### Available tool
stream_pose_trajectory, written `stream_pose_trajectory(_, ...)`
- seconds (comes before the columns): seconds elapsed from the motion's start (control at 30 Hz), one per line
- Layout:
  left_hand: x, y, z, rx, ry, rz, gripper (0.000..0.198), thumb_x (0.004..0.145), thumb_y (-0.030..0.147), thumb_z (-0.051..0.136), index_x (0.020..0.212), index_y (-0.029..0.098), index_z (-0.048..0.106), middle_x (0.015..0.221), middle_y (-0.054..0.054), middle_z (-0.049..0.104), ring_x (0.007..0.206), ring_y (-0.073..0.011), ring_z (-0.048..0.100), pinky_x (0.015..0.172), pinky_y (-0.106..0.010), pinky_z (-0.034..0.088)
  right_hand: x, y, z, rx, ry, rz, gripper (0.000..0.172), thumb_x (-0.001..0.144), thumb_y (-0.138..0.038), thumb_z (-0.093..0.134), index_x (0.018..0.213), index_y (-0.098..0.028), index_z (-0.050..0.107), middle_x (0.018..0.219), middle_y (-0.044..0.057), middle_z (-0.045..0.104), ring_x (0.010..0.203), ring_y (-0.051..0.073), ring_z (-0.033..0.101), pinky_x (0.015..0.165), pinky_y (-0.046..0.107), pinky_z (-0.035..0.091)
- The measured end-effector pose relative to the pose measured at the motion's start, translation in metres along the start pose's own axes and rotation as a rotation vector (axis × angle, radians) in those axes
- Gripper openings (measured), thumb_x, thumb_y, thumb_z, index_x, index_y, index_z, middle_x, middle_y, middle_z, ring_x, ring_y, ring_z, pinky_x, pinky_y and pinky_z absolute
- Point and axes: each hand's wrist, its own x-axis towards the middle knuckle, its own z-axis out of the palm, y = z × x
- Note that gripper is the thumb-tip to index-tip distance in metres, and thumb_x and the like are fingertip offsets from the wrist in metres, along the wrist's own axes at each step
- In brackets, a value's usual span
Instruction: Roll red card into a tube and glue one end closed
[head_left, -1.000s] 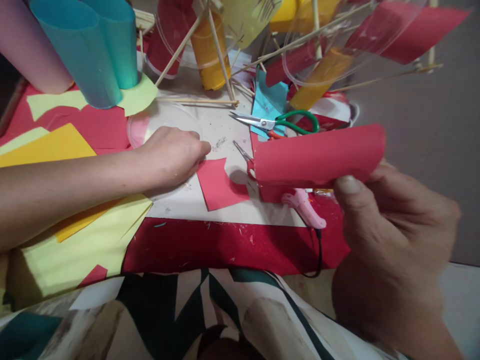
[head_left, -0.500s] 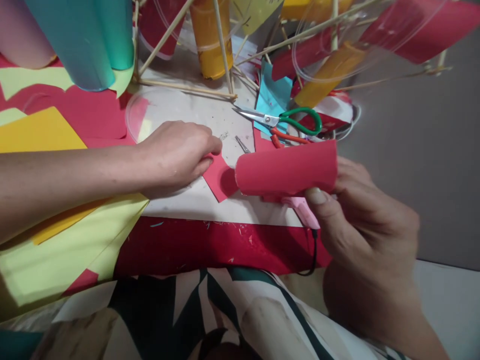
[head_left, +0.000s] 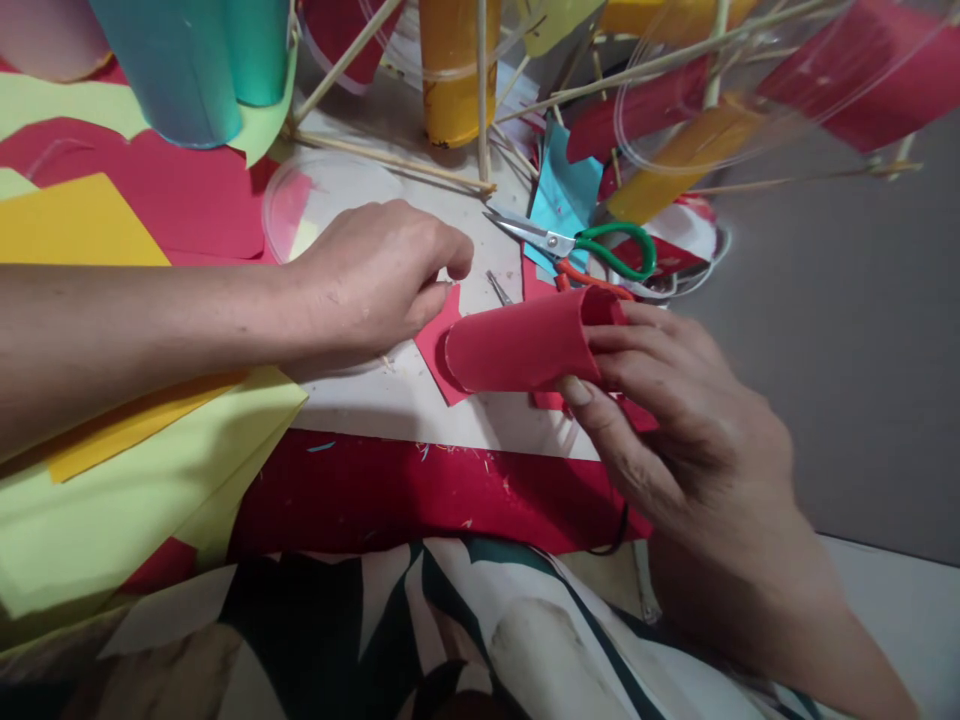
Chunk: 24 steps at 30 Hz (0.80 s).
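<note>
A red paper tube (head_left: 517,345) lies slantwise in my right hand (head_left: 682,410), fingers reaching inside its open right end and thumb pressing from outside. The tube's left end is over a small flat red paper piece (head_left: 433,355); whether they touch I cannot tell. My left hand (head_left: 386,270) is curled, with thumb and forefinger closed at the upper corner of that piece. Scissors with green and orange-red handles (head_left: 611,245) lie beyond the tube, blades partly apart. Near them is a small metal tip (head_left: 499,288), its other end hidden behind the tube.
A frame of thin wooden sticks (head_left: 390,160) stands at the back, with orange tubes (head_left: 459,80) and clear plastic discs about it. Teal cylinders (head_left: 176,70) stand back left. Yellow-green paper sheets (head_left: 82,530) lie front left. A blue paper piece (head_left: 562,190) is under the scissors.
My right hand has moved the red tube left and tilted it, so its open right end shows. My left hand has shifted slightly up and right. The view has moved a little.
</note>
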Motion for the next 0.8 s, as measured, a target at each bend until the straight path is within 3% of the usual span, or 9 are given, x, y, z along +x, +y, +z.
stream_pose_trajectory(0.1, 0.002, 0.001, 0.0, 0.127, -0.041, -0.023, 0.033, 0.089, 0.023, 0.05, 0.11, 0.02, 0.075, 0.093, -0.01, 0.075, 0.092, -0.031, 0.068, 0.083, -0.047, 0.051, 0.003, 0.0, 0.0, -0.029, -0.043, -0.007, 0.006, 0.092, -0.016, 0.063, 0.098, -0.017, 0.062, 0.105, 0.013, 0.074, 0.114, 0.035, 0.067, 0.093, 0.052, 0.057)
stream_pose_trajectory(0.3, 0.004, 0.0, 0.001, 0.163, -0.049, -0.034, 0.03, 0.087, 0.023, 0.054, 0.108, 0.022, 0.076, 0.086, -0.009, 0.074, 0.09, -0.0313, 0.068, 0.082, -0.048, 0.053, 0.006, 0.0, 0.001, -0.059, -0.039, -0.033, 0.007, 0.092, -0.017, 0.064, 0.098, -0.016, 0.061, 0.103, 0.014, 0.075, 0.109, 0.037, 0.068, 0.087, 0.052, 0.058)
stream_pose_trajectory(0.63, 0.005, -0.002, 0.003, 0.178, -0.031, -0.007, 0.025, 0.085, 0.024, 0.058, 0.101, 0.023, 0.077, 0.085, -0.01, 0.074, 0.082, -0.0337, 0.068, 0.073, -0.05, 0.053, 0.011, -0.001, 0.003, -0.072, -0.053, -0.044, 0.011, 0.091, -0.018, 0.066, 0.099, -0.019, 0.058, 0.104, 0.012, 0.075, 0.109, 0.035, 0.068, 0.088, 0.05, 0.057)
stream_pose_trajectory(0.8, 0.005, -0.002, 0.003, 0.213, -0.049, 0.009, 0.028, 0.089, 0.026, 0.054, 0.107, 0.022, 0.076, 0.09, -0.01, 0.075, 0.081, -0.0294, 0.067, 0.074, -0.048, 0.054, 0.012, -0.001, 0.003, -0.058, -0.083, -0.041, 0.005, 0.093, -0.02, 0.063, 0.096, -0.021, 0.059, 0.104, 0.009, 0.075, 0.107, 0.032, 0.069, 0.094, 0.051, 0.054)
